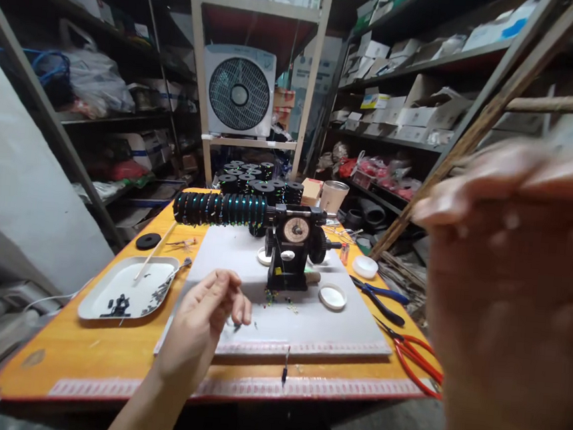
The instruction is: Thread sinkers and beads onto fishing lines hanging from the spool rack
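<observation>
The left hand point(204, 318) hovers over the near edge of a grey mat point(307, 324) on the orange table point(104, 353). Its fingers are loosely curled, thumb and forefinger close together; whether they pinch anything is too small to tell. Tiny dark bits lie on the mat just at 3 o'clock from its fingertips.

The right hand point(515, 295) is raised close to the camera at 3 o'clock, a large blur. Its fingers look bent, but how far it is open and whether it holds anything cannot be told.

At 12 o'clock from the left hand stands a small black winding machine point(294, 246) with a round dial. A rod loaded with a row of black spools point(221, 209) sticks out of it toward 9 o'clock. More black spools point(262, 179) are stacked behind it.

At 9 o'clock from the left hand sits a white tray point(93, 295) with small dark parts and a thin stick. Two white lids point(332, 296) rest near the machine. Blue-handled pliers point(379, 300) and red-handled scissors point(417, 357) lie at 3 o'clock on the table. A white fan point(238, 90) stands on the shelf behind.
</observation>
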`<state>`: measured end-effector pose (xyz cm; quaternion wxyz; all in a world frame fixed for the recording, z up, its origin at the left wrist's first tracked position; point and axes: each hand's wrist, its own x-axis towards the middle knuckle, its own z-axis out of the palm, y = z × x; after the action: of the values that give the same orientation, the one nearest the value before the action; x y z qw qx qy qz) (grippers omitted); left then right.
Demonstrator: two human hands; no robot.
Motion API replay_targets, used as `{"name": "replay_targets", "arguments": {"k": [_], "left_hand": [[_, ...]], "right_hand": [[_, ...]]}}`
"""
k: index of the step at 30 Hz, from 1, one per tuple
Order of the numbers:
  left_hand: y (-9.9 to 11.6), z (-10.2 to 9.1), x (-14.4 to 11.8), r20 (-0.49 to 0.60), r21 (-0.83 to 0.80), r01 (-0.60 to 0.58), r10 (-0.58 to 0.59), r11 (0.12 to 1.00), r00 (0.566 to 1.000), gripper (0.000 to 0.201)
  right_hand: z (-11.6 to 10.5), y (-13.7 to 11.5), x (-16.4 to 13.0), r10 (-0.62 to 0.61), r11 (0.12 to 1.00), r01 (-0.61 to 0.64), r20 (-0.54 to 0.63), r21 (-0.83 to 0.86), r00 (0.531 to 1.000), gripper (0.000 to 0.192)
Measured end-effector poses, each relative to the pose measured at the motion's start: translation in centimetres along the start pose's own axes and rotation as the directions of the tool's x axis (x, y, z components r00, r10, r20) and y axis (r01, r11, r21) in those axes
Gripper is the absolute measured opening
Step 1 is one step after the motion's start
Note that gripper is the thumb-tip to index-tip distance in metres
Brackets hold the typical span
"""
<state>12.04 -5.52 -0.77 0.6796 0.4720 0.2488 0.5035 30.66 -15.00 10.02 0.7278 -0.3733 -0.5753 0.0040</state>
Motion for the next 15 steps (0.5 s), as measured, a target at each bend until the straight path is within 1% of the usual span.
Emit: {"name": "replay_targets", "arguments": {"k": [1,2,3,5,8,10,12,15], "left_hand": [[-0.3,-0.2,-0.6,0.002,0.002,0.032,-0.032,0.999,0.999,0.026],[-0.7,-0.4,-1.1,-0.003,0.008,0.06,-0.06,0.998,0.998,0.027],[-1.1,-0.6,-1.6,-0.012,0.018,0.084,-0.084,0.996,0.996,0.027],[-1.9,-1.1,-2.3,-0.036,0.038,0.127,-0.126,0.991,0.991,0.027],[-2.8,-1.7,-3.1,-0.061,0.061,0.161,-0.157,0.985,0.986,0.028],[-3.1,-2.0,-3.8,-0.075,0.083,0.169,-0.163,0.982,0.984,0.028],[-3.2,-2.1,-4.5,-0.102,0.118,0.167,-0.156,0.979,0.983,0.024],[-3.0,-2.1,-5.5,-0.13,0.163,0.144,-0.123,0.976,0.984,0.017]], "right_hand": [[0.3,0.1,-0.5,0.039,0.992,-0.035,-0.03,0.124,0.999,0.045],[0.6,0.5,-1.1,0.084,0.974,-0.084,0.005,0.209,0.996,0.043],[0.7,0.9,-1.7,0.14,0.959,-0.148,0.052,0.242,0.989,0.036],[0.6,2.2,-2.9,0.239,0.947,-0.267,0.165,0.18,0.957,0.025],[0.1,3.9,-4.5,0.342,0.924,-0.374,0.26,0.084,0.903,0.021],[-0.1,4.7,-5.1,0.366,0.917,-0.396,0.29,0.052,0.884,0.02],[0.1,5.1,-5.5,0.385,0.916,-0.401,0.335,-0.023,0.86,0.017],[0.9,5.5,-5.8,0.385,0.923,-0.344,0.465,-0.175,0.797,0.013]]}}
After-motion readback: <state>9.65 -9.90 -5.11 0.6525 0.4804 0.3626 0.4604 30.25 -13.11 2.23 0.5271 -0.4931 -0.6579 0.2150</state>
